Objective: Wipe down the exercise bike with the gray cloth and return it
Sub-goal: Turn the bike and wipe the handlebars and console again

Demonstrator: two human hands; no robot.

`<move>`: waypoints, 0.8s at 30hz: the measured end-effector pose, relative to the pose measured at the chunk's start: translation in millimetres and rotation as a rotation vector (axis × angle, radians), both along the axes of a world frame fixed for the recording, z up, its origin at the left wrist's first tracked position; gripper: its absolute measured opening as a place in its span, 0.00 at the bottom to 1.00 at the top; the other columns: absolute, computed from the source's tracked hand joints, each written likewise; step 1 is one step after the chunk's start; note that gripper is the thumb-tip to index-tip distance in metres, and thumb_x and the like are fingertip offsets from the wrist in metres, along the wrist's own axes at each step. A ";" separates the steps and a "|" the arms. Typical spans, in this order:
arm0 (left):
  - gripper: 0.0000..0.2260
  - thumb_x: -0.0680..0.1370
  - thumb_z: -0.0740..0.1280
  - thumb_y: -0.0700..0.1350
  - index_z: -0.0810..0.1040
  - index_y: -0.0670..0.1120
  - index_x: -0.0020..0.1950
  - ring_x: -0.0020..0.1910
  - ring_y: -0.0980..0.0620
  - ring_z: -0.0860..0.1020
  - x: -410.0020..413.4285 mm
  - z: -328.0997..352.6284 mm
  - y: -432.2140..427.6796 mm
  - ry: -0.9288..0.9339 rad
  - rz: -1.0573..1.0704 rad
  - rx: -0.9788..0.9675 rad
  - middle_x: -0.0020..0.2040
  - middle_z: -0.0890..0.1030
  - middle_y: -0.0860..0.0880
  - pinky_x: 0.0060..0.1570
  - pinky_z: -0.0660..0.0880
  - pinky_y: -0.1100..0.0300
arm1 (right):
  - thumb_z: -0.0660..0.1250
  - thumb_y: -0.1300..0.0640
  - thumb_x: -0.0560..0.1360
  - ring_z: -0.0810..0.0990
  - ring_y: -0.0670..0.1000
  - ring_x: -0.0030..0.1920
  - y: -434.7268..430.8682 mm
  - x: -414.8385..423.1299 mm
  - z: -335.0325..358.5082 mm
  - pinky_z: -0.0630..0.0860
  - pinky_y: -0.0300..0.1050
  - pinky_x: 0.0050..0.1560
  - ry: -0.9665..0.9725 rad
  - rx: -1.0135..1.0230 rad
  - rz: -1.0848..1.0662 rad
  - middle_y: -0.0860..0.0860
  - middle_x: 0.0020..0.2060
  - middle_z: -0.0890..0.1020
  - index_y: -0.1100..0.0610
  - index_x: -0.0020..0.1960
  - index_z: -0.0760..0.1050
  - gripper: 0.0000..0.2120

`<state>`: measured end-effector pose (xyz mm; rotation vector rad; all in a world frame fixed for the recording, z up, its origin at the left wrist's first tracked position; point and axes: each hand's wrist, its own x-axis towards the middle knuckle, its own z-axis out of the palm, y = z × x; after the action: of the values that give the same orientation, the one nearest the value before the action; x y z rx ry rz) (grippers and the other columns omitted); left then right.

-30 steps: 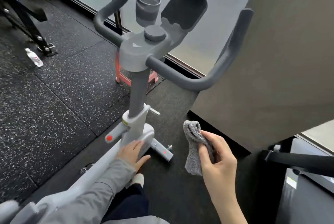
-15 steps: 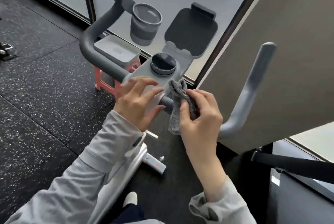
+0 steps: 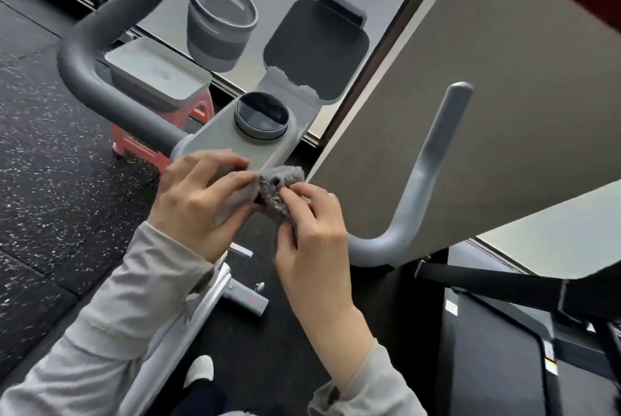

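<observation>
The exercise bike's grey console with its round dial fills the middle of the head view, with dark handlebars curving left and right. The fluffy gray cloth is bunched against the console's near right corner. My right hand pinches the cloth from below and behind. My left hand rests on the console's near edge, its fingertips touching the cloth's left side. Part of the cloth is hidden under my right fingers.
A cup holder and a dark tablet holder rise behind the dial. A red stool with a grey tray stands on the speckled floor at left. A large grey panel leans close on the right, above a treadmill.
Both hands rose from the bike's lower frame to the console. The cloth, first hanging loose from my right hand, is now pressed bunched against the console's corner, and my left fingers have closed in on it.
</observation>
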<state>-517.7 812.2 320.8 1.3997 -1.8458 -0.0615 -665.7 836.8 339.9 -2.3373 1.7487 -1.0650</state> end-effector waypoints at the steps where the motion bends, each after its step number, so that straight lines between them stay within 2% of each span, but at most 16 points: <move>1: 0.16 0.71 0.68 0.51 0.84 0.42 0.50 0.51 0.38 0.80 -0.7 0.9 0.4 -0.011 0.009 0.006 0.52 0.82 0.42 0.53 0.76 0.40 | 0.64 0.72 0.67 0.78 0.60 0.48 3.5 -7.5 -0.6 0.71 0.43 0.55 0.002 -0.006 -0.003 0.60 0.50 0.80 0.66 0.55 0.78 0.18; 5: 0.16 0.70 0.70 0.52 0.84 0.42 0.50 0.52 0.39 0.79 -8.0 4.9 1.3 -0.016 -0.013 0.006 0.51 0.82 0.42 0.54 0.75 0.40 | 0.64 0.71 0.68 0.77 0.56 0.49 16.4 -47.1 -2.1 0.70 0.38 0.57 0.016 -0.027 -0.052 0.58 0.50 0.80 0.65 0.55 0.79 0.16; 9: 0.17 0.71 0.67 0.54 0.84 0.44 0.51 0.54 0.43 0.80 -30.2 9.3 4.5 -0.028 -0.137 0.044 0.50 0.83 0.46 0.57 0.70 0.48 | 0.61 0.67 0.73 0.76 0.54 0.50 23.5 -88.6 -4.6 0.70 0.37 0.58 0.012 -0.060 -0.097 0.55 0.50 0.80 0.64 0.55 0.80 0.14; 15: 0.21 0.68 0.65 0.61 0.84 0.47 0.49 0.49 0.50 0.79 -68.0 5.8 6.9 -0.060 -0.276 0.165 0.46 0.83 0.51 0.55 0.68 0.55 | 0.58 0.63 0.80 0.75 0.51 0.51 17.8 -131.1 -18.8 0.69 0.37 0.59 0.009 -0.207 -0.069 0.53 0.55 0.78 0.63 0.59 0.77 0.13; 19: 0.21 0.67 0.64 0.63 0.84 0.49 0.47 0.47 0.56 0.74 -82.5 5.7 3.7 -0.019 -0.271 0.191 0.43 0.83 0.53 0.51 0.68 0.57 | 0.58 0.63 0.80 0.76 0.50 0.52 0.0 -151.2 -22.5 0.70 0.39 0.58 -0.030 -0.278 -0.009 0.51 0.57 0.77 0.62 0.59 0.77 0.12; 24: 0.22 0.67 0.62 0.62 0.84 0.49 0.49 0.43 0.54 0.79 -112.4 22.8 -4.4 0.023 -0.254 0.268 0.43 0.83 0.54 0.48 0.70 0.58 | 0.60 0.69 0.77 0.76 0.50 0.52 -32.2 -179.6 -16.2 0.71 0.40 0.56 -0.072 -0.314 0.067 0.52 0.55 0.79 0.63 0.57 0.78 0.12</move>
<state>-630.1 807.8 343.7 1.3239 -2.0430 -0.4664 -845.3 804.6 323.7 -2.4701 1.5643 -1.4873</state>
